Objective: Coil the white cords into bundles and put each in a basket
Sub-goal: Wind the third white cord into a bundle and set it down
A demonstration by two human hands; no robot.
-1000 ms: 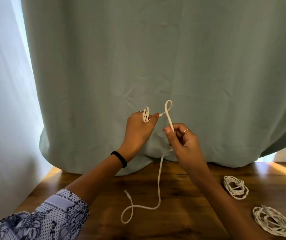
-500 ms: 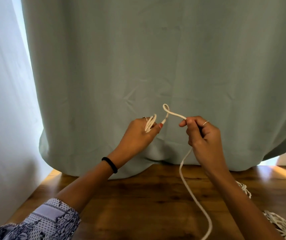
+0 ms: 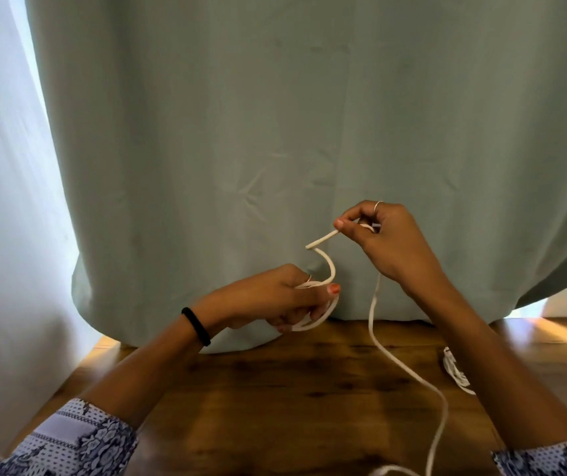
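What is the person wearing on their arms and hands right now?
Both forearms are bare below pushed-up sleeves in a blue-and-white floral print. The left wrist carries a black hair tie. The left hand has a thin ring and red nail polish on its thumb; the right hand wears a thin silver ring.

There are no words, numbers or signs to read anywhere in this picture.
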